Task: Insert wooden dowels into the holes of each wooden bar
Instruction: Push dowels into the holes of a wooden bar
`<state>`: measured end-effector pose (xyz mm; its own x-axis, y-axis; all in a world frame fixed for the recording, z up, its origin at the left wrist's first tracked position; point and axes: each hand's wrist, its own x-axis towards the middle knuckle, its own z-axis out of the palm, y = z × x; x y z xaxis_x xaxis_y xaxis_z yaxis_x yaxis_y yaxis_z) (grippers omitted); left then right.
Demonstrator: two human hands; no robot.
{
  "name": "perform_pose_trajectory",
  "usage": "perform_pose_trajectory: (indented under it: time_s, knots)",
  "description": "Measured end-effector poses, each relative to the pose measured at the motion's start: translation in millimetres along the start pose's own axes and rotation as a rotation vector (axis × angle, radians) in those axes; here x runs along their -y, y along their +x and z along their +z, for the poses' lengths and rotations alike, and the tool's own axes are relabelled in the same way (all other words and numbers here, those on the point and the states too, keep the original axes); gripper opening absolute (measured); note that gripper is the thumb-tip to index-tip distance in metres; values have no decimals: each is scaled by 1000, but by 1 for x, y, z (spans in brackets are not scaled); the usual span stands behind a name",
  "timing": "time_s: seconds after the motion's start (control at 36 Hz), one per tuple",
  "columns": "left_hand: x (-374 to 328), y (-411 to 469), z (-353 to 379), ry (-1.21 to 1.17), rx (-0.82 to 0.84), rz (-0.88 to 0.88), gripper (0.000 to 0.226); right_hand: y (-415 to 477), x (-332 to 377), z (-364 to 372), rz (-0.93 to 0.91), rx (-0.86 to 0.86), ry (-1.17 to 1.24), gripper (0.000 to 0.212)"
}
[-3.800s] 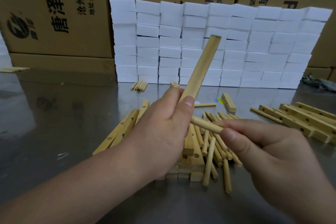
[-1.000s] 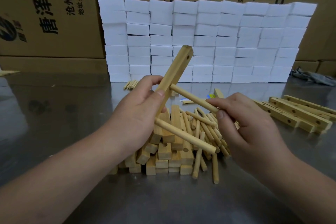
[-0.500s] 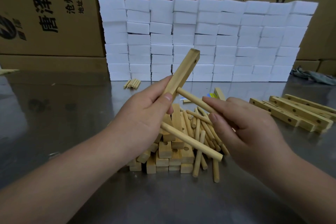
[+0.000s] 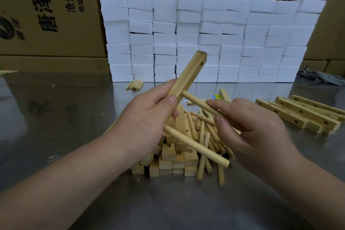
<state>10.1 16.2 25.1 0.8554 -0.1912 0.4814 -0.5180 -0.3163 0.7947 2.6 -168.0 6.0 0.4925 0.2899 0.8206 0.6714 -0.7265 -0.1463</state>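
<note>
**A:** Hands first: what is each doing?

**B:** Well, the left hand grips the wooden bar low down, thumb across its face. The right hand pinches a dowel between thumb and fingertips. The dowel's far tip touches the bar's side just above that thumb.

**A:** Which step is that?

**B:** Seating the second dowel, I judge. A lower dowel juts from the bar near the palm toward the lower right. It looks seated, though its joint is hidden. Next comes a straight push along the dowel's own axis while the left hand braces. After that, the free hole near the top.

**A:** And how does the bar lie?

**B:** It's mid-frame, above the pile of bars and loose dowels on the counter. Its long axis climbs to the upper right, toward the white blocks.
</note>
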Motion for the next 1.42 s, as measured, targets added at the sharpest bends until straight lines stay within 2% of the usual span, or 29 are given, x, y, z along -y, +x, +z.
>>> perform_pose_trajectory:
  time_s: [0.36,0.5,0.86,1.0,1.08,1.19,1.25,1.33,1.42]
  knots:
    - [-3,-3,1,68,11,42,33,0,-1,0,-8,7,2,34]
    - [-1,-6,3,112,7,53,48,1,-1,-1,-97,0,-91,34]
    - [-4,-7,3,124,-5,113,32,5,1,4,-168,-47,-137,31]
    - [-2,-7,1,158,-12,135,29,5,5,5,-93,-9,-133,33]
    - [-2,-7,1,174,-14,145,29,2,7,6,17,-7,-29,33]
    - [-3,-6,1,185,-12,151,37,3,11,6,255,74,279,17]
    - [-3,-7,1,194,-10,163,41,2,9,5,337,126,458,26]
    - [-5,-8,2,210,-13,205,36,1,6,5,386,128,635,17]
    - [-3,-6,1,238,-4,174,36,3,6,8,380,137,614,18]
